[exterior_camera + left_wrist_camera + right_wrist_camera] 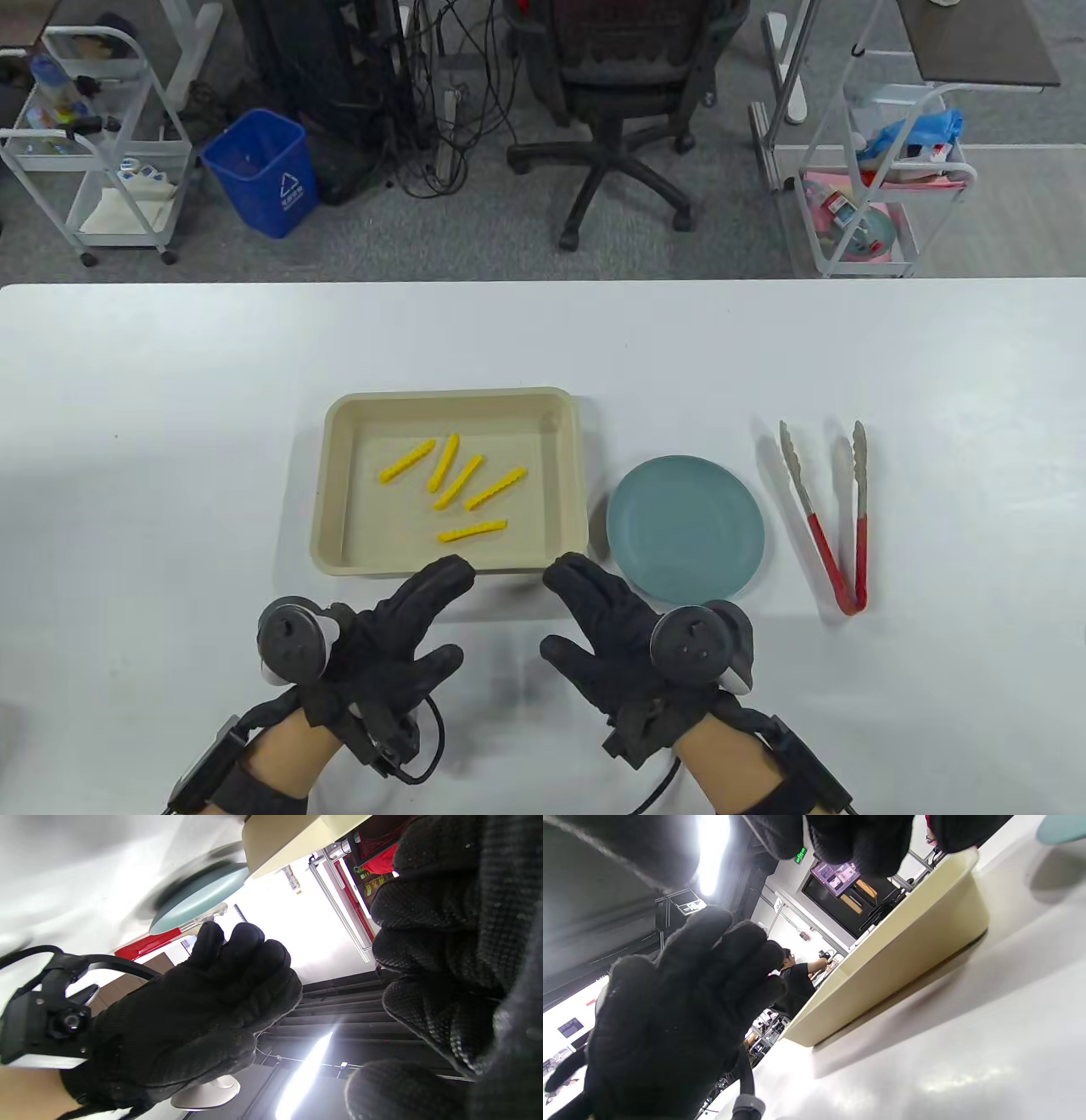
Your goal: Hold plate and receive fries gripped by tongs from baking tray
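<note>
The left hand and the right hand both hover over the near part of the white table, palms turned toward each other, the fingers stretched forward and loosely spread. Neither hand holds anything. The gloves are of black knitted fabric, and a round dark tracker sits on the back of each hand.

The fingertips of both hands reach near the front wall of the baking tray, a beige rectangular tray with rounded corners and a matte surface. Five yellow fries with wavy edges lie apart on its floor. Just beside the tray, on its right, rests the plate, round, flat and dull blue-green. Further right lie the tongs, spread apart, with metal scalloped arms and red-coated handles.
</note>
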